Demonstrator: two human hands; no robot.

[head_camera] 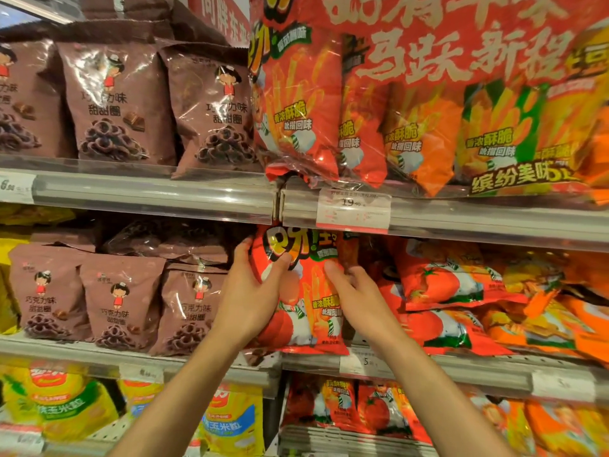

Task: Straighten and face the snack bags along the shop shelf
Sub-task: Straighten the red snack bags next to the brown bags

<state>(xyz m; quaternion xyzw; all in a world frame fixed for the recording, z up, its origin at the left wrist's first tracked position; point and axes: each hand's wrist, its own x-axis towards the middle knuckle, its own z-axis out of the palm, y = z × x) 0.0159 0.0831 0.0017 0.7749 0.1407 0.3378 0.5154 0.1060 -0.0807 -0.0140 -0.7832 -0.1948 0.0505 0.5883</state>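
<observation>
A red tomato-flavour snack bag (306,291) stands upright at the front of the middle shelf (461,369). My left hand (253,291) grips its left edge, thumb across the front and fingers behind. My right hand (354,298) holds its right edge, with the fingertips tucked behind the bag. To the right, red and orange bags (461,291) lie tilted and stacked flat in a loose heap. Brown chocolate-ring bags (122,301) stand upright in a row to the left.
The upper shelf (155,192) carries brown bags (115,100) on the left and large red multipacks (362,103) on the right, which overhang the rail. A price tag (353,209) hangs just above my hands. Yellow bags (59,400) and red bags (342,404) fill the bottom shelf.
</observation>
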